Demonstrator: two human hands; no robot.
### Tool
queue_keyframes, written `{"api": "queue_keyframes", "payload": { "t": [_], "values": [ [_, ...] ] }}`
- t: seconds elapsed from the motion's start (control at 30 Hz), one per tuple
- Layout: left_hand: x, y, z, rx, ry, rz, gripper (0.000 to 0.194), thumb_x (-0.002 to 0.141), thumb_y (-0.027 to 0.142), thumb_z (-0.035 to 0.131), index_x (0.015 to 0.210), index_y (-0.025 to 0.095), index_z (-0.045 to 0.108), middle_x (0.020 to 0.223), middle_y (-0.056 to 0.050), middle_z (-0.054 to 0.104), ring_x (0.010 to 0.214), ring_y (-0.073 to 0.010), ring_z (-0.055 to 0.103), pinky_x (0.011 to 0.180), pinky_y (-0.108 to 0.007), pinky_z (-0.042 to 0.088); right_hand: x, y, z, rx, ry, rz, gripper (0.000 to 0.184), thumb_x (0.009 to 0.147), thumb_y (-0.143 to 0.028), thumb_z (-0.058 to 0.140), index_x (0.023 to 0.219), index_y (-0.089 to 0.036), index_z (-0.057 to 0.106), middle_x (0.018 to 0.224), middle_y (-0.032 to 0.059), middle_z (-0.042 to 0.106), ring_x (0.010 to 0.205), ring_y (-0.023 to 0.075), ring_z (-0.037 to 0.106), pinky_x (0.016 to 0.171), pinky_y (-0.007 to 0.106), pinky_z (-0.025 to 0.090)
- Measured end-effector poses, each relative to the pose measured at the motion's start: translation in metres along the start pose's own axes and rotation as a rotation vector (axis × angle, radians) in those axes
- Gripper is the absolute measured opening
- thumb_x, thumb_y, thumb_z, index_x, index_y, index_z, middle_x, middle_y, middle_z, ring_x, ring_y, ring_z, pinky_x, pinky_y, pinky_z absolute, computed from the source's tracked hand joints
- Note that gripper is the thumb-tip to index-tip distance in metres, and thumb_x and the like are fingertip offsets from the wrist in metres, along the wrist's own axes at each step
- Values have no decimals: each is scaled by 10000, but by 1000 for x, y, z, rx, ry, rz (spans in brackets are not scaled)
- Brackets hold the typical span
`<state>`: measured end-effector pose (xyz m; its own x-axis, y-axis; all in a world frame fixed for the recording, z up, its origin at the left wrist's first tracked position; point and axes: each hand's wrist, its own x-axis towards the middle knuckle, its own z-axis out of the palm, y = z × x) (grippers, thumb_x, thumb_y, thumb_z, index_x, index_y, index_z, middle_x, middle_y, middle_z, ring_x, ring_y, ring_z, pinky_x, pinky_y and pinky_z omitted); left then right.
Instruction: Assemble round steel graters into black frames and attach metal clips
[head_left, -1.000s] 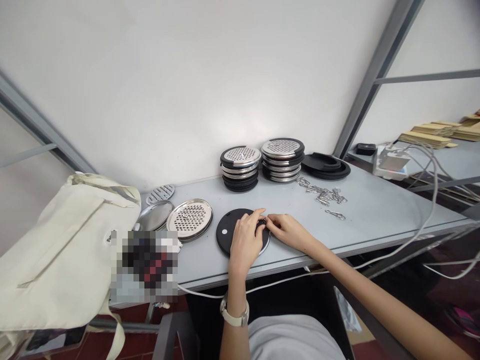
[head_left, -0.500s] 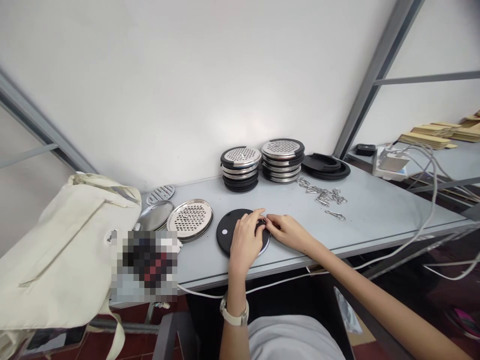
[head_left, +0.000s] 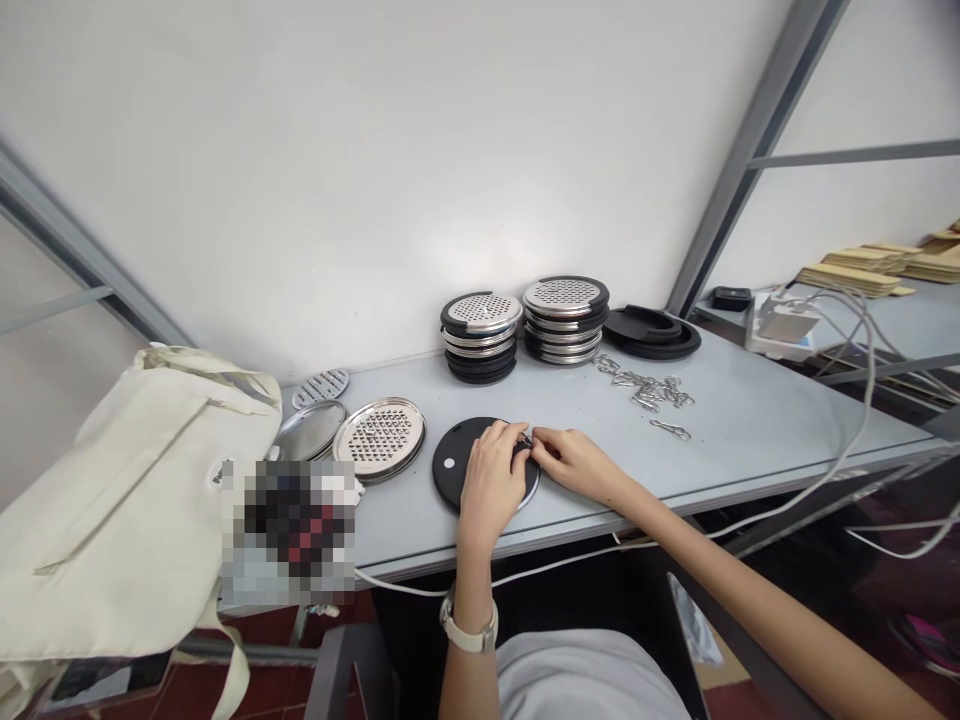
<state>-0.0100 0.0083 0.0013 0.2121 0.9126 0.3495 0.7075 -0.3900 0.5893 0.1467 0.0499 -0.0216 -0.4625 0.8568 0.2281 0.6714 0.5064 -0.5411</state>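
A round black disc (head_left: pixel 459 462) with a steel rim lies flat on the grey table (head_left: pixel 750 430) in front of me. My left hand (head_left: pixel 492 484) rests on its right half, fingers curled down, pressing it in place. My right hand (head_left: pixel 574 462) is beside it, fingertips pinched on a small metal clip (head_left: pixel 527 440) at the disc's right edge. Both hands meet at that clip.
Loose metal clips (head_left: pixel 645 388) lie behind my right hand. Two stacks of perforated steel-and-black discs (head_left: pixel 525 322) and black rings (head_left: pixel 651 332) stand at the wall. Perforated steel plates (head_left: pixel 379 436) and a cream bag (head_left: pixel 120 500) sit to the left. White cables (head_left: pixel 840 440) cross the right edge.
My left fingers have curled in slightly toward the clip; otherwise the hands and disc stay where they were.
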Motion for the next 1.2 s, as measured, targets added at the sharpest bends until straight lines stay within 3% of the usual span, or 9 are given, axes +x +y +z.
{"api": "queue_keyframes", "payload": {
  "t": [0.73,1.2],
  "values": [
    [-1,-1,1,-18,0,-25,210,912,163,453,1062,223,588,1021,-49,554,1008,-193,538,929,-347,429,0,-1,0,-28,0,9,275,925,-262,372,776,-176,587,659,27,628,525,123,504,552,227,311],
    [-2,-4,3,-90,-8,-73,208,913,179,463,1055,235,604,1040,-60,511,1008,-187,548,935,-347,447,-1,-2,0,31,33,40,283,930,-294,362,712,-198,515,588,-5,556,520,126,481,528,226,305]
  ]
}}
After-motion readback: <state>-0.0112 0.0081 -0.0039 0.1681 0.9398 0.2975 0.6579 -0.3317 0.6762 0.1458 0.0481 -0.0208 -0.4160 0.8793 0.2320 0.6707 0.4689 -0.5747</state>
